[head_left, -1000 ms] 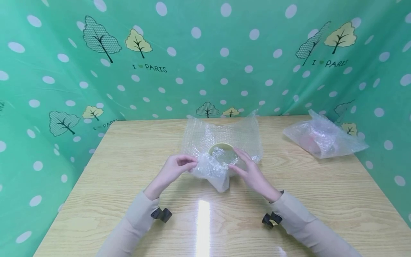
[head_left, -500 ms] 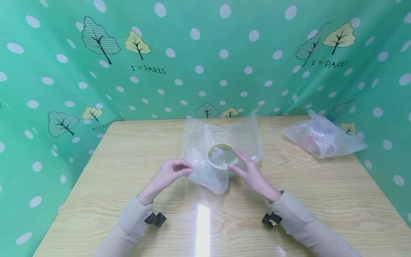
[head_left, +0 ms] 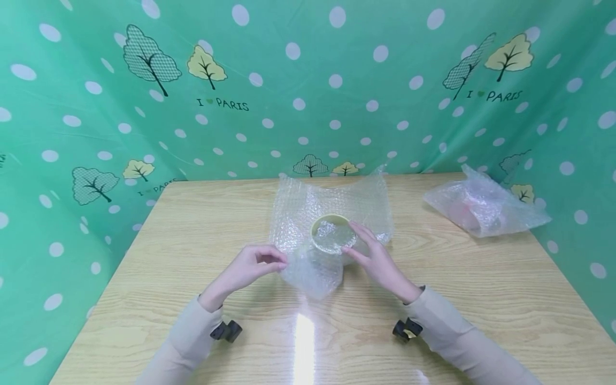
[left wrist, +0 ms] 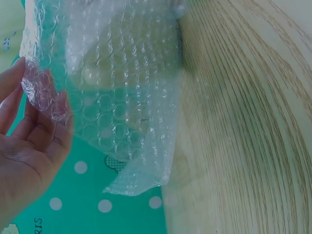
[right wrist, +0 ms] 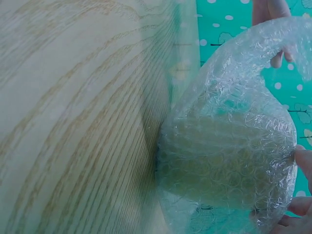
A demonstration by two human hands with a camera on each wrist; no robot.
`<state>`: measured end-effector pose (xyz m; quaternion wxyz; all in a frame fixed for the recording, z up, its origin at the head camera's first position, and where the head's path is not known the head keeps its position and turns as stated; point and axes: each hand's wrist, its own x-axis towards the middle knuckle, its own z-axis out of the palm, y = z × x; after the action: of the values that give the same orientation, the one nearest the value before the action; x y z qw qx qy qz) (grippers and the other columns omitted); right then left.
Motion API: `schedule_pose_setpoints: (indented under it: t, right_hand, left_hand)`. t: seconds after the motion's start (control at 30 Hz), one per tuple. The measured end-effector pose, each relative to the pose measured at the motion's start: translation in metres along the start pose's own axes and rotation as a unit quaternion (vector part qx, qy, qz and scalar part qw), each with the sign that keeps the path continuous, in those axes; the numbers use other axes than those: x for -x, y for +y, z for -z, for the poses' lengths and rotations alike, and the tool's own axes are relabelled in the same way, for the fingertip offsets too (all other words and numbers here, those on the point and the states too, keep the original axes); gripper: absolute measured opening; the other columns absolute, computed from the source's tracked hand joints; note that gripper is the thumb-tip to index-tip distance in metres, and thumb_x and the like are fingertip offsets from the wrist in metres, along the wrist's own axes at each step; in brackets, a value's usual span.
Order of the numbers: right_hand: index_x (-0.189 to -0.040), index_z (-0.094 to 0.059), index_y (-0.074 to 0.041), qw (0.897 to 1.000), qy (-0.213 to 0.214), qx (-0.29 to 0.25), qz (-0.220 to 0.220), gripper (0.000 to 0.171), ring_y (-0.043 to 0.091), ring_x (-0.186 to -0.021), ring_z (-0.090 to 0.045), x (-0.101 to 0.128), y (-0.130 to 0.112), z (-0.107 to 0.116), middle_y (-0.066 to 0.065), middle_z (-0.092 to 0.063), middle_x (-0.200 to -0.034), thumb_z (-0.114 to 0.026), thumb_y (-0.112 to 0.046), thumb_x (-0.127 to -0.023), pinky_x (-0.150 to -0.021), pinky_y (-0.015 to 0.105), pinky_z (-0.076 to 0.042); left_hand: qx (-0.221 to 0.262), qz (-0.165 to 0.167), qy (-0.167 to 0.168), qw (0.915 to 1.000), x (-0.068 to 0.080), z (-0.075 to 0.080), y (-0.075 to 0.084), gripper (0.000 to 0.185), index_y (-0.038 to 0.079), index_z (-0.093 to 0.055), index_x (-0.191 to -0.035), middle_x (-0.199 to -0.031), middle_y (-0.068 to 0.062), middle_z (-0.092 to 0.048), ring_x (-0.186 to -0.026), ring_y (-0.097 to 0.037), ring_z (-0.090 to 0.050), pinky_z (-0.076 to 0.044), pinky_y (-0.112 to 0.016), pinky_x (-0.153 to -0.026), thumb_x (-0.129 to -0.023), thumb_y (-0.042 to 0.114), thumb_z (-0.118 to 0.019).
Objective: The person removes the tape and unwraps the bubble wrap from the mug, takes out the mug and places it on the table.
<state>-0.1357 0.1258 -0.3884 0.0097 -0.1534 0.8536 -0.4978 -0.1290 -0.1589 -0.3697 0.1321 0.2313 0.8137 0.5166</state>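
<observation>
A pale yellow bowl (head_left: 315, 227) stands on a sheet of bubble wrap (head_left: 337, 199), its round rim facing up and some clear wrap bunched inside. My left hand (head_left: 250, 264) pinches the near left edge of the sheet between thumb and fingers, holding it up and out from the bowl. Through the raised wrap (left wrist: 112, 112) in the left wrist view, the bowl shows as a blurred yellow shape. My right hand (head_left: 377, 262) grips the bowl's right side at the rim, wrap between. In the right wrist view, wrap (right wrist: 234, 73) curves over the bowl's side.
A second bubble-wrapped bundle (head_left: 481, 206), with something pinkish inside, lies at the table's back right. The wooden table (head_left: 202, 214) ends at a green dotted curtain (head_left: 269, 107) behind and at the sides. A camera is strapped on each wrist.
My left hand has moved left and toward me, drawing the near flap of wrap off the bowl's rim and spreading it out. The right hand stays at the rim.
</observation>
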Motion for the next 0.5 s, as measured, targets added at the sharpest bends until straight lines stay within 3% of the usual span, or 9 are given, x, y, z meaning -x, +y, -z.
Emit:
schedule_pose_setpoints:
  t: [0.17, 0.5]
  right_hand:
    - [-0.135, -0.029, -0.001, 1.000, 0.001, 0.000, 0.002, 0.063, 0.034, -0.128, -0.023, 0.0003, 0.0004, -0.0004, 0.020, -0.027, -0.140, -0.059, -0.023, -0.084, -0.106, 0.048, -0.018]
    - [-0.135, -0.030, -0.001, 1.000, 0.000, -0.001, 0.008, 0.063, 0.034, -0.128, -0.023, 0.0005, 0.0003, -0.0001, 0.019, -0.027, -0.140, -0.059, -0.022, -0.084, -0.106, 0.047, -0.018]
  left_hand:
    - [-0.022, -0.009, -0.015, 0.9996, 0.0036, 0.0014, 0.0007, 0.013, 0.008, -0.065, -0.091, -0.088, 0.000, -0.064, -0.080, -0.010, -0.058, -0.050, -0.028, -0.077, -0.082, 0.017, -0.062]
    - [-0.019, -0.010, -0.046, 0.9987, 0.0088, 0.0034, -0.0027, 0.014, 0.008, -0.065, -0.091, -0.089, 0.000, -0.064, -0.083, -0.010, -0.058, -0.050, -0.032, -0.078, -0.082, 0.018, -0.062]
